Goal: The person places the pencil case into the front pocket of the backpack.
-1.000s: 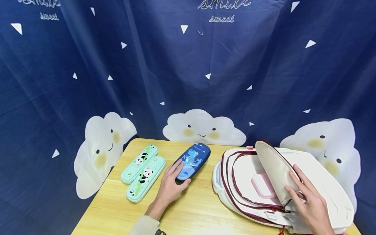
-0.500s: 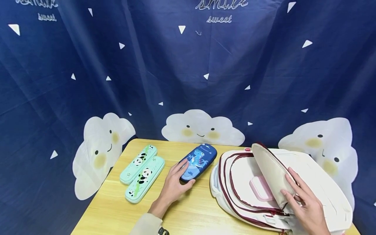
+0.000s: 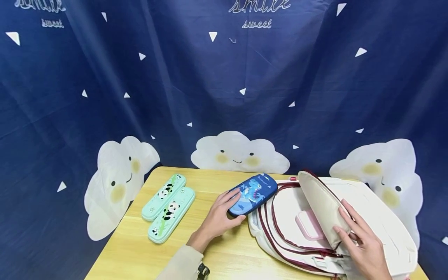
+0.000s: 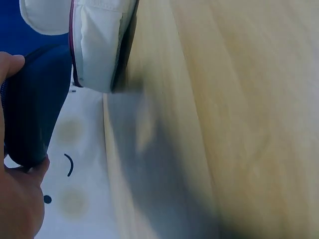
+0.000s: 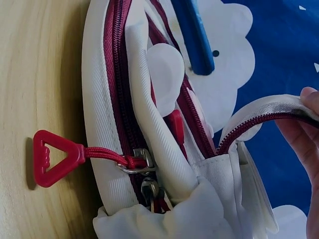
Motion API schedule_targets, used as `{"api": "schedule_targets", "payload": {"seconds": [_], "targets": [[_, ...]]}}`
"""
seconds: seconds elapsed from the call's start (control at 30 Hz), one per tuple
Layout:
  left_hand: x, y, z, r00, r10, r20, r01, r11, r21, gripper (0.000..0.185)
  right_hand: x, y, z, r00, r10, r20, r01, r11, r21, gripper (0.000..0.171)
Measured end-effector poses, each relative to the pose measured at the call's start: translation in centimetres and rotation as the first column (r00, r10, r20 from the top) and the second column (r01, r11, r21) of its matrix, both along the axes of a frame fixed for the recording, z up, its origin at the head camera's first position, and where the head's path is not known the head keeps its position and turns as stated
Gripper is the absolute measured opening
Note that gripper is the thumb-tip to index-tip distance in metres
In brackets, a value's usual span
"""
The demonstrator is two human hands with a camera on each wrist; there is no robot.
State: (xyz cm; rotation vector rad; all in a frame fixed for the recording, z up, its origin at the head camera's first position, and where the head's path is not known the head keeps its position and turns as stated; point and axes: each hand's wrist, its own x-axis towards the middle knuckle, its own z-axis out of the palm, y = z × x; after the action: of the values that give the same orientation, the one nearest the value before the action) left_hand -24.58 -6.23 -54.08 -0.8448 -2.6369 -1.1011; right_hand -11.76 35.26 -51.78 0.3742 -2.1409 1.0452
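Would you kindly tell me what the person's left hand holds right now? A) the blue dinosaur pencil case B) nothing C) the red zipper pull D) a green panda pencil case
A: the left hand has its grip on the blue dinosaur pencil case, whose far end lies over the edge of the white backpack; both green panda cases lie untouched on the table.

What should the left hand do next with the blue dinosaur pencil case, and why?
Probably slide it on into the open backpack. The left hand grips the dinosaur case with its far end already at the zipper rim, while the right hand holds the flap up.
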Motion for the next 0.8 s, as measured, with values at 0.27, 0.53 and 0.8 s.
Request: {"api": "schedule_targets", "payload": {"seconds": [0.27, 0.53, 0.8], "targets": [[-0.6, 1.7, 0.0, 0.993, -0.11, 0.034, 0.111, 0.993, -0.045, 0.079, 0.0, 0.1, 0.2, 0.999, 0.001, 0.046, 0.0, 1.0, -0.013, 0.061], [-1.3, 3.8, 0.4, 0.98, -0.198, -0.03, 0.194, 0.974, -0.117, 0.081, 0.2, 0.2, 0.4, 0.996, -0.013, 0.091, 0.015, 1.0, -0.019, 0.066], [-1.7, 5.6, 1.0, 0.97, -0.239, -0.038, 0.228, 0.957, -0.18, 0.082, 0.3, 0.1, 0.3, 0.993, -0.011, 0.114, 0.015, 0.999, -0.034, 0.065]]}}
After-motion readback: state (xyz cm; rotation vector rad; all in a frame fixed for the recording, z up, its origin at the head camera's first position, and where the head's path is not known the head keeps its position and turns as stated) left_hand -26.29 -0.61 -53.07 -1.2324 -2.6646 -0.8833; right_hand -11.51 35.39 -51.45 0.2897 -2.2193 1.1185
